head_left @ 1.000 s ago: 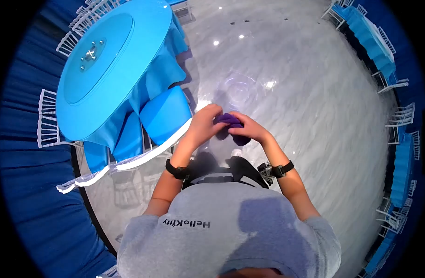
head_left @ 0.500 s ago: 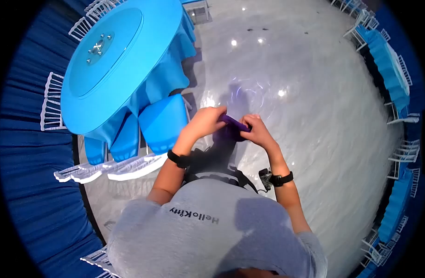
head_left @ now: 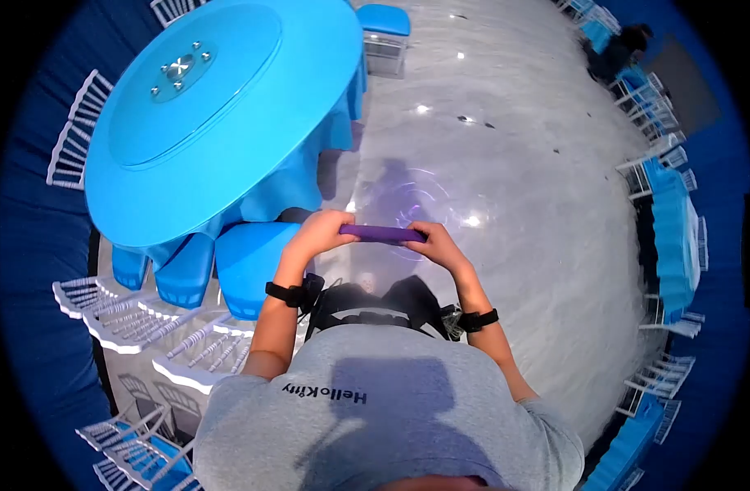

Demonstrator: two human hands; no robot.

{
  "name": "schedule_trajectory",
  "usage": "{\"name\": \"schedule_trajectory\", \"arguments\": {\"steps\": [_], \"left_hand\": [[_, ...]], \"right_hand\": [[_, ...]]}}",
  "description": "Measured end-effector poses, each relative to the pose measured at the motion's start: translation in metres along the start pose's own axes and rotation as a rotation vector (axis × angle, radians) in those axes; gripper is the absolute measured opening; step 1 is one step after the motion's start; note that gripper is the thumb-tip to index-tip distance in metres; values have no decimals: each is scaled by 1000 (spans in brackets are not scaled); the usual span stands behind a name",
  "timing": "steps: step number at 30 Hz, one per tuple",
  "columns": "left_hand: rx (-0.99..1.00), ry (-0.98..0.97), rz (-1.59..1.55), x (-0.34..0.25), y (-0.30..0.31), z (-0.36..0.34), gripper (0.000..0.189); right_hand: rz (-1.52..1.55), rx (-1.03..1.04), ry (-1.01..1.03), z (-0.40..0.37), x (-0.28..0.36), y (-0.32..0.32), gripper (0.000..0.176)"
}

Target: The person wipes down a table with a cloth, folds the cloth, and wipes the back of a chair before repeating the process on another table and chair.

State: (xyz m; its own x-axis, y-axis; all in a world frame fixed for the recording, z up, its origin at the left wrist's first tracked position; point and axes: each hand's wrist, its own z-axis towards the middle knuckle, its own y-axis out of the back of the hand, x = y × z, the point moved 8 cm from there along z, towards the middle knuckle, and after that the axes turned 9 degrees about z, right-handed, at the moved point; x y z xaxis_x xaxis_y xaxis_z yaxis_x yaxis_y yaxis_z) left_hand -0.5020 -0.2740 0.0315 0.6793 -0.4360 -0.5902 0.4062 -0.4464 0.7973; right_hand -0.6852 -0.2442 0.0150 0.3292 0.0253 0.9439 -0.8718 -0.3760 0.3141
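A purple cloth (head_left: 383, 234) is stretched in a narrow, nearly level band between my two hands, in front of my body. My left hand (head_left: 324, 232) is closed on its left end, and my right hand (head_left: 437, 245) pinches its right end. Both hands are above the pale floor, just right of a blue-covered chair (head_left: 256, 266). The underside of the cloth is hidden from this angle.
A round table with a blue cloth (head_left: 309, 82) stands at the upper left, with white chairs (head_left: 125, 319) around it. More tables (head_left: 673, 237) and chairs line the right side. A person in dark clothing (head_left: 616, 56) is at the upper right.
My hands have moved apart and a little left, and the purple cloth between them has gone from bunched and slanted to a straight band. The view has shifted, bringing the person into sight.
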Motion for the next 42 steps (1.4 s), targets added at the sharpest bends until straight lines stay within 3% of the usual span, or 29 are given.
{"name": "schedule_trajectory", "arguments": {"steps": [4, 5, 6, 8, 11, 12, 16, 20, 22, 24, 27, 28, 30, 33, 36, 41, 42], "left_hand": [[-194, 33, 101, 34, 20, 23, 27], [-247, 58, 114, 47, 22, 27, 27], [-243, 77, 116, 59, 22, 32, 27], [-98, 252, -168, 95, 11, 39, 25], [-116, 391, -289, 137, 18, 52, 22], [-115, 494, -306, 151, 24, 55, 22], [-352, 593, -281, 176, 66, 75, 25], [-347, 801, -323, 200, 104, 93, 27], [-464, 834, -351, 226, 118, 98, 25], [-558, 910, -246, 258, 139, 104, 25], [-789, 964, 333, 296, 183, 124, 25], [-682, 1066, 576, 297, 192, 140, 38], [-729, 1058, 688, 318, 190, 165, 51], [-581, 1076, 623, 354, 147, 194, 57], [-382, 1205, 452, 371, 84, 208, 55], [-293, 1248, 502, 369, 87, 223, 55], [-339, 1166, 520, 369, 91, 227, 56]], "right_hand": [[-13, 174, 17, 63, -18, 8, 16], [-41, 178, 138, 81, -24, 11, 18], [-86, 225, 131, 99, -24, 15, 20], [-91, 298, 267, 139, -25, 20, 20], [-53, 335, 323, 208, -31, 36, 20], [38, 418, 183, 231, -32, 40, 23], [127, 386, 285, 318, -53, 42, 25], [265, 397, 315, 398, -72, 25, 24], [276, 408, 222, 428, -61, 27, 22], [347, 442, 171, 463, -47, 25, 22], [37, 55, 380, 523, -19, 44, 23], [-90, -84, 375, 535, -18, 46, 25], [-195, -156, 365, 555, -16, 40, 31], [-332, -17, 511, 545, -23, -6, 41], [-484, 181, 360, 534, -62, -40, 51], [-460, 176, 289, 541, -77, -48, 56], [-455, 193, 285, 541, -77, -52, 56]]}}
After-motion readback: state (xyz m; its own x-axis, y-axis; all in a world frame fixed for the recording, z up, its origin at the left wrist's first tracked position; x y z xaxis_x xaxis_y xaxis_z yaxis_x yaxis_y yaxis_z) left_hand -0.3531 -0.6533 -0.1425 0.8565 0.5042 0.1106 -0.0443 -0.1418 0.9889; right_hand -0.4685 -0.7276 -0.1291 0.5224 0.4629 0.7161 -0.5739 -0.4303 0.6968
